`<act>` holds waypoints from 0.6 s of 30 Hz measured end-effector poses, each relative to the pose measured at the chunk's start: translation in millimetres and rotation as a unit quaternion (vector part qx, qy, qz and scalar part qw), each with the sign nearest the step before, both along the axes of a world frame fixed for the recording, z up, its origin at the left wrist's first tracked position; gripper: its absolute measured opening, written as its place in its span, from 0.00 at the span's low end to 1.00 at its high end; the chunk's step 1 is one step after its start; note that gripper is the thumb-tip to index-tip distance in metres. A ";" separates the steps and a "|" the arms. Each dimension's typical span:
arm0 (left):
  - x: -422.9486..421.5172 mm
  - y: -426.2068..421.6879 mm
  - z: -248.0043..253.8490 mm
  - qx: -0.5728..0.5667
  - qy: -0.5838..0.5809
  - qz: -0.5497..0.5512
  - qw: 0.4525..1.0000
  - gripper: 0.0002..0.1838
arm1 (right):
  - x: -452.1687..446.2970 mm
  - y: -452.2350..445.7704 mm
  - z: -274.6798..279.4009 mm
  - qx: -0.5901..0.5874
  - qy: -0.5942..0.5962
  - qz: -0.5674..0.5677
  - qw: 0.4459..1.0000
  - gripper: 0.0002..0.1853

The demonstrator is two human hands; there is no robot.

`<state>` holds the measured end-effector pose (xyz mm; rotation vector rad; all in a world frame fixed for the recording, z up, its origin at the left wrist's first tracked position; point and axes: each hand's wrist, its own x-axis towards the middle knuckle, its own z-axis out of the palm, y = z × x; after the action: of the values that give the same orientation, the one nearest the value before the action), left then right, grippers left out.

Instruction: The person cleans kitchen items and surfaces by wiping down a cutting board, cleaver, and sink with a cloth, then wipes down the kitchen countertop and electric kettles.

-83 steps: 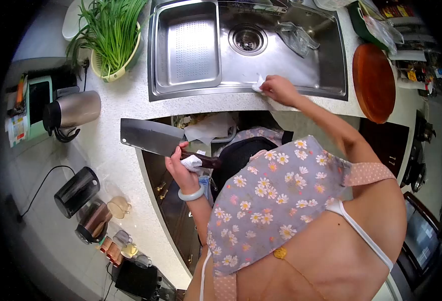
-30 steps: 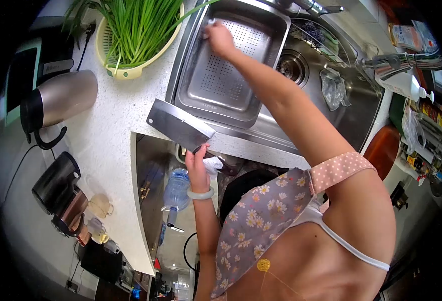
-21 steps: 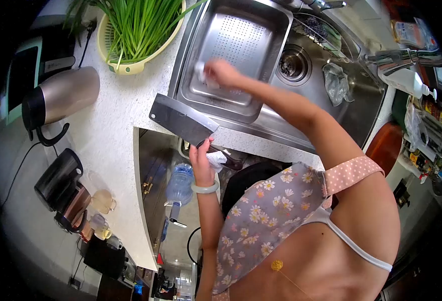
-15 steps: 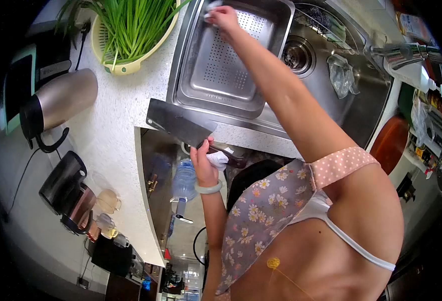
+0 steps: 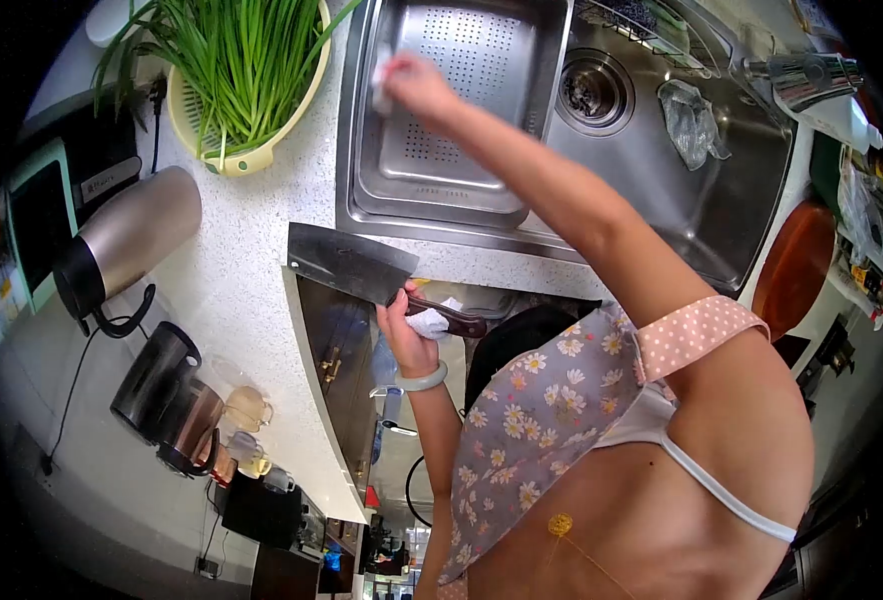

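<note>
Bare left hand (image 5: 408, 338): fingers curled in grip, near front edge of speckled white stone-look countertop (image 5: 246, 260). Bare right hand (image 5: 421, 88): blurred, fingers closed, arm (image 5: 571, 195) outstretched.

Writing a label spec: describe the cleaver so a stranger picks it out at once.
Start at the steel sink at the picture's top, then drop to the counter's front edge below the sink's left end. There the left hand holds the cleaver. Its broad dark blade and brown handle set it apart from the crumpled white wad in the same hand.
</note>
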<state>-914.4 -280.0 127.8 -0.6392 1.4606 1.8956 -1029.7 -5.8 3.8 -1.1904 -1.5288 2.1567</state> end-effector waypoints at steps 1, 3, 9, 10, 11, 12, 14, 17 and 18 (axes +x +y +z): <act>-1.0 -0.7 -1.0 -0.004 0.001 0.002 1.000 0.10 | -15.2 32.1 -5.4 0.032 -0.017 -0.013 0.999 0.08; -1.7 -3.6 -3.4 -0.003 0.002 0.000 1.000 0.09 | -74.4 116.6 -72.2 0.075 0.097 -0.172 0.978 0.04; 4.8 -10.9 -0.7 0.021 -0.016 0.000 1.000 0.09 | -35.2 51.3 -16.2 0.286 -0.121 -0.029 0.950 0.07; 5.1 -12.3 -2.9 0.025 -0.010 -0.003 1.000 0.09 | -16.1 37.1 47.3 0.192 -0.163 0.033 0.967 0.08; 5.9 -13.6 -3.5 0.028 -0.003 -0.006 1.000 0.08 | -6.4 20.6 34.8 0.197 -0.166 0.102 0.961 0.10; 6.0 -12.2 -0.6 0.007 -0.018 0.004 1.000 0.08 | 8.3 -5.7 19.0 0.199 -0.144 0.148 0.958 0.10; 5.0 -3.8 10.2 -0.033 -0.044 0.031 0.998 0.08 | 43.1 -52.1 19.9 0.196 -0.085 0.278 0.936 0.08; 7.9 -13.1 5.3 -0.014 -0.008 0.049 0.999 0.06 | 51.6 -73.7 16.5 0.210 -0.071 0.318 0.922 0.09; 11.1 -29.1 -7.2 -0.028 0.024 0.015 0.999 0.09 | 43.6 -69.2 3.3 0.171 -0.094 0.377 0.906 0.10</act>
<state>-903.2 -309.1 120.6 -0.6483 1.5466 1.9101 -986.1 -75.0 7.1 -0.7658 -2.6605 2.0406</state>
